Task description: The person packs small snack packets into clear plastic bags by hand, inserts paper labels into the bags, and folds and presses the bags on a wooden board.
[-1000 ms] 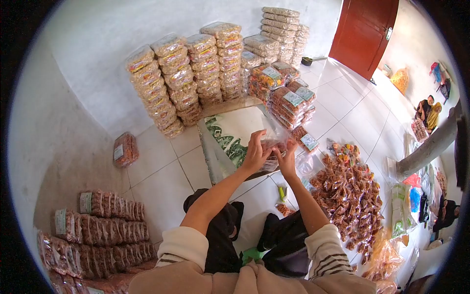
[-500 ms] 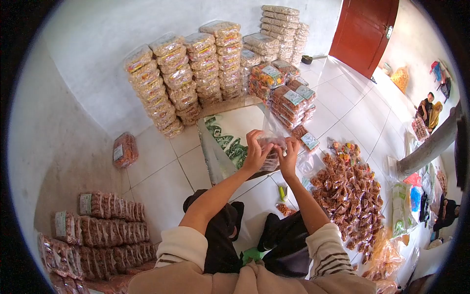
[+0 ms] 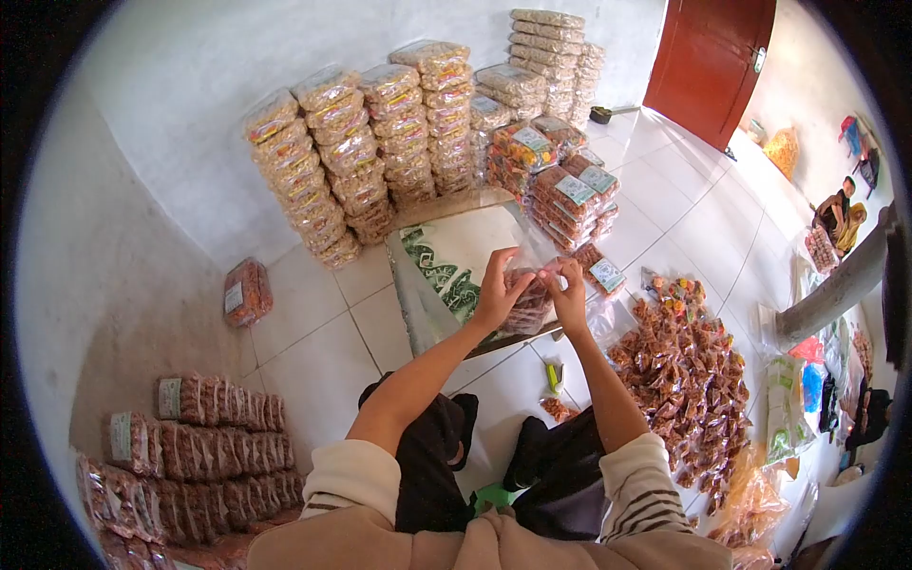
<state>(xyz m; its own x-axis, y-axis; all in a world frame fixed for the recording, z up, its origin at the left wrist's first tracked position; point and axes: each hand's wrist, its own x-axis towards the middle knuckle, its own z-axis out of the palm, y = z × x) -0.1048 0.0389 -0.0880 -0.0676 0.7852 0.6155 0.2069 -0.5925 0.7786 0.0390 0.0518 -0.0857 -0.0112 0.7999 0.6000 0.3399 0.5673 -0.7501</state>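
Note:
A clear plastic bag (image 3: 528, 312) filled with reddish-brown snack packets lies at the near right edge of a low table (image 3: 480, 228) with a green-and-white patterned top. My left hand (image 3: 501, 288) holds the bag's upper left side, fingers curled on the plastic. On the other side, my right hand (image 3: 568, 287) pinches the bag's loose clear top. The fingertips of both hands almost meet over the bag's mouth. Below the table edge, on the floor, lie a small green tool (image 3: 554, 376) and a few brown snack pieces (image 3: 558, 408).
Tall stacks of packed snack bags (image 3: 351, 152) line the wall. Labelled brown bags (image 3: 570, 195) stand behind the table; a large pile of small packets (image 3: 679, 380) spreads at right. Rows of filled bags (image 3: 223, 446) lie at left. Other people (image 3: 841, 218) sit far right beyond a grey post (image 3: 836, 280).
My hands have come closer together at the bag's top, and the right fingers now pinch the plastic. More of the bag's filled body shows below my hands.

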